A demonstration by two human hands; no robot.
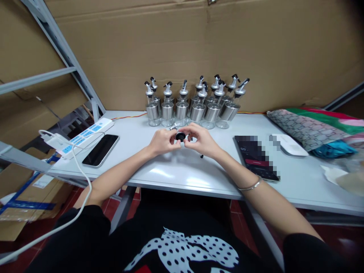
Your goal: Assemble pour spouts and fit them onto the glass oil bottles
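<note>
Between my fingertips, above the middle of the white table, is a pourer stopper [180, 137] with a ribbed black plug turned towards me and a silvery part behind it. My left hand [164, 142] pinches its left side, and my right hand [200, 140] pinches its right side. Fingers cover much of it. Just beyond my hands stand several glass bottles with metal sleeves [182, 110], grouped in rows, with silver and black pourers [184, 90] on top. A small black piece [201, 156] shows on the table below my right hand.
On the left lie a phone [101, 150] and a white power strip [88, 137]; a white cable [85, 201] crosses my left arm. To the right are a dark tablet [253, 157], a white device [292, 145] and a patterned bag [307, 127]. Cardboard [182, 45] backs the table [170, 170].
</note>
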